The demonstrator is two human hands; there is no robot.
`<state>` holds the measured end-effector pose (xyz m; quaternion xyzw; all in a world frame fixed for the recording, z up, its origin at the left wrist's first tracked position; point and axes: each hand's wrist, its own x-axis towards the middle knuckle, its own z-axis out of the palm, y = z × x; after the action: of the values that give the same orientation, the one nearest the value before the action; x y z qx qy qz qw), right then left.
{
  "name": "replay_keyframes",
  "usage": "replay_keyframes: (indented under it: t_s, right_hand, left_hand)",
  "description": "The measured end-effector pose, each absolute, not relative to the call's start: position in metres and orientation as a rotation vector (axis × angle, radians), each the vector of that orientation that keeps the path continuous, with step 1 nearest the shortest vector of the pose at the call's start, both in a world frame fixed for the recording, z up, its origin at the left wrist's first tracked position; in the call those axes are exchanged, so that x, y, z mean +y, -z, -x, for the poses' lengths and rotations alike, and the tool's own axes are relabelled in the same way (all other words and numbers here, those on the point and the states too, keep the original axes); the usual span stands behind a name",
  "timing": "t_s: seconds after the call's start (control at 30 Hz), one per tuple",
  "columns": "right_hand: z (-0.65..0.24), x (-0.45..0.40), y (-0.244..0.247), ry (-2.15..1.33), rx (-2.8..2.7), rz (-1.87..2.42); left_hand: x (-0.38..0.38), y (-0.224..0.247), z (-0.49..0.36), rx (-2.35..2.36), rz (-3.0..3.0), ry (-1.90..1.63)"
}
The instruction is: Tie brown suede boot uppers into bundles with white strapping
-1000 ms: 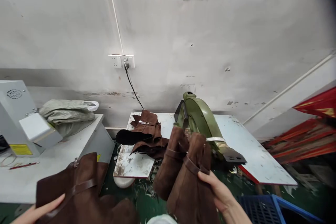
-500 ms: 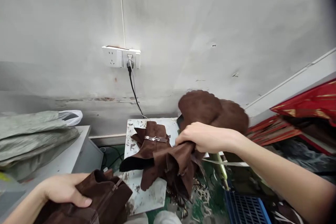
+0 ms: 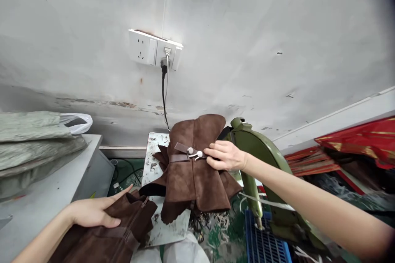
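My left hand [image 3: 92, 213] rests at lower left on a dark brown suede boot upper [image 3: 123, 218] with a zip. Its thumb lies on top and a finger stretches out behind; the other fingers are hidden. A second brown suede upper [image 3: 182, 178], with a narrow strap and a pale metal fastener [image 3: 194, 153], lies spread on a heap of similar pieces. My right hand [image 3: 226, 155] touches this one beside the fastener, fingers slightly apart and laid on the suede. Beneath the heap is a stained white board [image 3: 173, 228].
A green machine arm [image 3: 262, 144] curves up at right, above a blue plastic crate [image 3: 268, 242]. Scraps litter the green floor [image 3: 222, 224]. At left, greyish-green cloth [image 3: 33, 152] lies on a white cabinet [image 3: 58, 181]. A black-plugged cord [image 3: 163, 98] hangs from the wall socket.
The upper in my right hand has come down and left onto the heap, strap side up, and my grip on it has loosened. The green machine arm now shows. My left hand's finger has stretched out.
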<state>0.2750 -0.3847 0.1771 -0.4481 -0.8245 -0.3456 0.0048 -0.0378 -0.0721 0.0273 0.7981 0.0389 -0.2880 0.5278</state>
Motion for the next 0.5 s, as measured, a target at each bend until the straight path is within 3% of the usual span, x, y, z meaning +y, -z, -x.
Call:
replay_keyframes:
  t_s: [0.2, 0.5]
  right_hand:
    - [-0.309, -0.41, -0.156, 1.061, -2.539, 1.443]
    - [-0.347, -0.432, -0.155, 1.083, -2.447, 1.409]
  left_hand:
    - [-0.109, -0.018, 0.017, 0.132, -1.733, 0.782]
    - [-0.152, -0.087, 0.026, 0.138, -1.917, 0.648]
